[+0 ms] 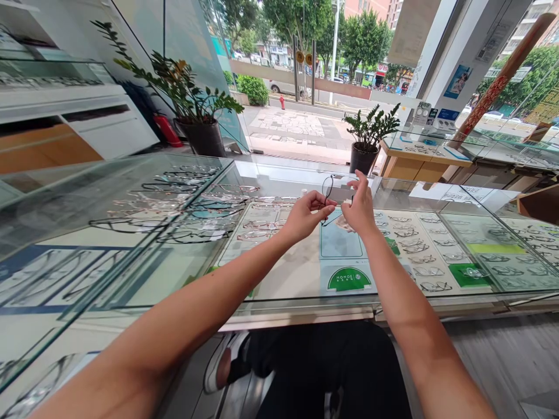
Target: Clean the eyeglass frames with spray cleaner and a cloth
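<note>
My left hand [309,214] pinches a pair of thin dark-framed eyeglasses [324,192] between thumb and fingers, held above the glass counter. One round rim stands up over the fingertips, and the lower rim shows beneath them. Just to the right, my right hand [360,205] has its fingers bent toward the frame. A dark bit between its thumb and fingers looks like a temple of the same eyeglasses; the grip is partly hidden. A crumpled beige cloth [345,223] shows below the right hand; whether the hand touches it I cannot tell.
Several eyeglasses [205,205] lie on the glass counter [279,299] to the left. More frames [413,244] are laid out under the glass at right. A green half-round sign [349,279] sits at the near side. Potted plants [364,154] stand beyond the counter.
</note>
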Tool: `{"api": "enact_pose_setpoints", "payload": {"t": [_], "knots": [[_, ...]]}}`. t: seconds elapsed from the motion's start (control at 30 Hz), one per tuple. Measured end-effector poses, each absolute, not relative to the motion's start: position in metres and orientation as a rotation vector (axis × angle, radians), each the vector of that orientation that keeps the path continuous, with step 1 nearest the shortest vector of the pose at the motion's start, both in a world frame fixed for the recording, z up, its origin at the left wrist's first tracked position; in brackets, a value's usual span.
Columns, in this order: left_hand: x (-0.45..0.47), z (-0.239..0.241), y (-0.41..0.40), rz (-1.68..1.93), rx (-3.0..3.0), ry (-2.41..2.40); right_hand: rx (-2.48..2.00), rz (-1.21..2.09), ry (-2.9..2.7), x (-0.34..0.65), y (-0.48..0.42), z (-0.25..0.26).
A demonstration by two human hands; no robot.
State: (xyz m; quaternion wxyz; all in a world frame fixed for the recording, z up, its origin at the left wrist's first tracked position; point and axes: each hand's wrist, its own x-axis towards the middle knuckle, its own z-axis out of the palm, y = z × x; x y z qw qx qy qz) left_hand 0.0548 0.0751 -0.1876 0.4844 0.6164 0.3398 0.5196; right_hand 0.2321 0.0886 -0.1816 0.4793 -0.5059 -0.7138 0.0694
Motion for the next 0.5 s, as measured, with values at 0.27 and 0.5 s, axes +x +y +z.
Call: {"api": "enact_pose_setpoints", "payload": {"t": [0.27,0.5], "knots": [[0.057,-0.181,0.069,1.388,1.489,0.84,-1.236,0.196,-1.73,0.233,0.088,-0.181],[0.057,-0.176,0.065,1.46,1.478,0.805,-1.311,0.273,-1.818,0.229,0.084,-0.172]]}}
